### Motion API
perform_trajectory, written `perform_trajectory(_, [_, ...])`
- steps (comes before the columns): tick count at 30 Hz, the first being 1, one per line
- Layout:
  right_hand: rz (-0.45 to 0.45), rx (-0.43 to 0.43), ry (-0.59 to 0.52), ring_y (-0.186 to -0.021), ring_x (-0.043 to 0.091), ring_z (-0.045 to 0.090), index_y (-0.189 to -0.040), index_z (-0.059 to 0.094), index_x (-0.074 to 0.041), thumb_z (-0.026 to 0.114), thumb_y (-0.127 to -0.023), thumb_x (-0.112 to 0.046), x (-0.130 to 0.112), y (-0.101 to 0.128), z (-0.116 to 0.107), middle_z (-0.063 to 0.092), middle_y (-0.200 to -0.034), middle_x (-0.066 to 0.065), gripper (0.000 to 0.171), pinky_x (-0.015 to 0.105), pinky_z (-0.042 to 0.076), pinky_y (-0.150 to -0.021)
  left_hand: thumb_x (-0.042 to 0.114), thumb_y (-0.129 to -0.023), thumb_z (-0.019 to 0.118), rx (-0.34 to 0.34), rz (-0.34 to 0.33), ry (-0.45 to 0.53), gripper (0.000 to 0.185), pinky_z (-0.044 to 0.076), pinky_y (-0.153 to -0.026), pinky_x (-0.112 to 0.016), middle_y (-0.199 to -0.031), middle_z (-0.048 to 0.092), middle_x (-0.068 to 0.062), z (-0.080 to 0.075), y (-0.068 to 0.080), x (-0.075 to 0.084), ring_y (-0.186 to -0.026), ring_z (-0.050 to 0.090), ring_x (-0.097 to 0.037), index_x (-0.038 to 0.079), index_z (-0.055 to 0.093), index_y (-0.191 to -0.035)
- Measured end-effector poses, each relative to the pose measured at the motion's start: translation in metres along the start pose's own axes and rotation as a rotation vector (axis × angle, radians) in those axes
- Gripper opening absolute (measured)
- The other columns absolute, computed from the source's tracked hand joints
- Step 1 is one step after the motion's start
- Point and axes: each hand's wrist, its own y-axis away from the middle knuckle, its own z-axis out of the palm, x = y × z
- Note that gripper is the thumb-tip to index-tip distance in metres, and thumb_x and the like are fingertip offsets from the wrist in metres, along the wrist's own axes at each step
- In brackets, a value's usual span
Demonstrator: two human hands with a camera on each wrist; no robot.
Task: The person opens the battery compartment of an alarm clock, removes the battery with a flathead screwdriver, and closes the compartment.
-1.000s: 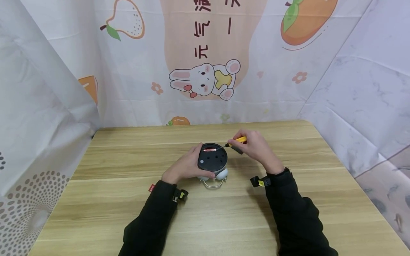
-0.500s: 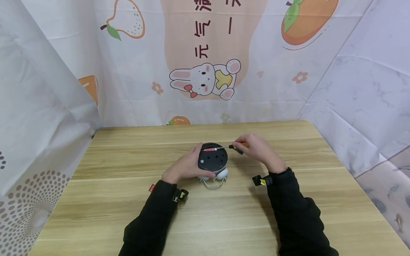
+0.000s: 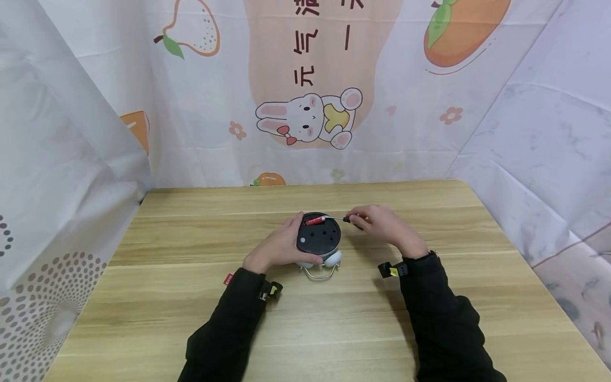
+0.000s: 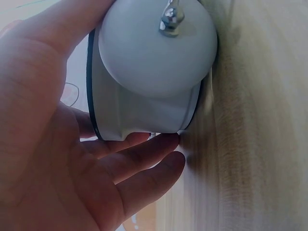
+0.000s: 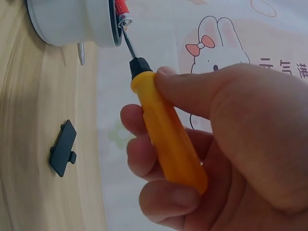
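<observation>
A twin-bell alarm clock [image 3: 317,243] lies on its face, black back upward, its white bells [image 4: 154,53] toward the person. My left hand [image 3: 282,246] grips its left side, thumb near the bells and fingers around the far side. In the clock's battery slot sits a red battery [image 3: 314,220], one end raised above the back. My right hand [image 3: 385,227] holds a screwdriver by its yellow handle [image 5: 171,139]. The screwdriver's metal tip touches the battery's raised end, as the right wrist view shows.
A small black battery cover [image 5: 63,148] lies on the wooden table [image 3: 334,329], right of the clock and partly hidden by the right hand in the head view. A printed curtain [image 3: 200,132] hangs behind the table's far edge.
The battery's right end has risen out of the slot. My right hand and the screwdriver have moved slightly right and toward the person, and the shaft lies flatter. The left hand keeps its grip.
</observation>
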Motion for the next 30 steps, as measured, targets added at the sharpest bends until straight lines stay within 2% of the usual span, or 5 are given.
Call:
perform_trajectory(11, [-0.015,-0.006,-0.034,-0.078,0.015,0.058,-0.119,0.074,-0.010,0.055,-0.107,-0.017,0.0018,0.0032,-0.0032,0.073,-0.109,0.005,0.023,0.038,0.049,-0.074,0.064,-0.067,0.087,-0.004,-0.001,-0.012,0.132,0.043,-0.105,-0.045,-0.157,0.034,-0.012,0.0017,-0.0020,-0.0017,-0.131,0.048,-0.027,0.014,0.013,-0.164])
perform_trajectory(19, [-0.016,-0.002,-0.064,-0.080,0.016,0.061,-0.118,0.074,-0.009,0.055,-0.107,-0.019,-0.0001,0.0025,-0.0059,0.073,-0.107,0.005,0.024,0.040,0.050,-0.076,0.067,-0.070,0.083,-0.031,-0.028,-0.044,0.133,0.039,-0.110,-0.044,-0.166,0.022,-0.011,0.0001,-0.0009,0.0001,-0.141,0.040,-0.028,0.013,0.006,-0.164])
perform_trajectory(30, [-0.019,-0.001,-0.078,-0.079,0.015,0.060,-0.119,0.074,-0.009,0.055,-0.107,-0.019,-0.0020,0.0018,-0.0079,0.073,-0.109,0.005,0.024,0.039,0.050,-0.075,0.065,-0.072,0.083,-0.042,-0.021,-0.048,0.132,0.036,-0.112,-0.044,-0.166,0.020,-0.012,-0.0002,-0.0005,0.0007,-0.144,0.035,-0.027,0.014,0.004,-0.164])
